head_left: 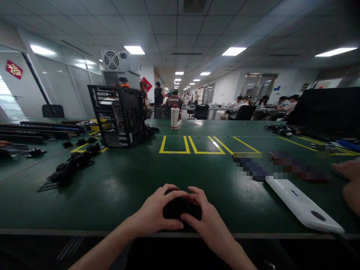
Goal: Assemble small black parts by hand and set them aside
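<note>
Close to the table's front edge, my left hand (159, 210) and my right hand (206, 215) curve around a small black object (180, 206) from both sides. Thumbs press its near side, while the fingers wrap over the top and far side. Its surface is too dark to make out, so I cannot tell its exact kind. It rests on or just above the green tabletop (135, 168).
A black computer case (120, 116) stands back left, beside bundled black cables (71, 165). Behind the yellow tape rectangles is a white cup (174, 118). At right lie a white elongated device (303, 206) and another person's hand (347, 168).
</note>
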`<state>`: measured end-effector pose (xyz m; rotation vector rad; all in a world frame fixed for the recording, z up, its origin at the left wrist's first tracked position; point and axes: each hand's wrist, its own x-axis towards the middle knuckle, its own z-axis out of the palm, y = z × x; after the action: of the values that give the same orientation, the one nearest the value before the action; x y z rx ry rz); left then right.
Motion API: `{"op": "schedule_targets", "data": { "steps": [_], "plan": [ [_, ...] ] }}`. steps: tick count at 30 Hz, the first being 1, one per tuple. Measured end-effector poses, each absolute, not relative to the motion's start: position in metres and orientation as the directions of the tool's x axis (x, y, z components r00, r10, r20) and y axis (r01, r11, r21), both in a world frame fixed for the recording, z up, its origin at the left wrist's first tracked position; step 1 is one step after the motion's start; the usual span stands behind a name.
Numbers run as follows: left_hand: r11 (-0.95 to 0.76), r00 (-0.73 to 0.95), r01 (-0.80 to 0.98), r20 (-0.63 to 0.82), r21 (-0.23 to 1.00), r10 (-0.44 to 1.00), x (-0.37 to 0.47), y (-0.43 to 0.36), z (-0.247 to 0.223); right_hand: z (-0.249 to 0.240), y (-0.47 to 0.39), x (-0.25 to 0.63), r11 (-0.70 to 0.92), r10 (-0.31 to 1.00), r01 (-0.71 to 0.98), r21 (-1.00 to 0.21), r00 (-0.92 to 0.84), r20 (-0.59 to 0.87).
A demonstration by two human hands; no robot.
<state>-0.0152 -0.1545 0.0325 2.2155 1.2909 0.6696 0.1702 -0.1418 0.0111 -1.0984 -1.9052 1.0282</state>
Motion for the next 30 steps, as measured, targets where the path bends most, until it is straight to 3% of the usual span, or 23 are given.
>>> {"op": "schedule_targets", "data": {
  "steps": [10, 14, 23, 30],
  "plan": [
    [-0.41, 0.398, 0.638, 0.177, 0.652, 0.9, -0.008, -0.171, 0.03, 0.011, -0.152, 0.163, 0.216, 0.9, 0.245, -0.945, -0.425, 0.096],
    [-0.376, 0.337, 0.661, 0.191, 0.649, 0.922, -0.015, -0.174, 0.024, 0.006, -0.153, 0.175, 0.228, 0.917, 0.317, -0.92, -0.389, 0.093],
    [-0.238, 0.132, 0.75, 0.212, 0.618, 0.968, -0.066, -0.194, 0.023, -0.012, -0.144, 0.236, 0.336, 0.937, 0.445, -0.83, -0.251, 0.245],
    [-0.013, -0.114, 0.847, 0.205, 0.532, 0.972, -0.18, -0.212, 0.016, -0.01, -0.146, 0.252, 0.408, 0.912, 0.522, -0.749, -0.275, 0.305]
  ]
}}
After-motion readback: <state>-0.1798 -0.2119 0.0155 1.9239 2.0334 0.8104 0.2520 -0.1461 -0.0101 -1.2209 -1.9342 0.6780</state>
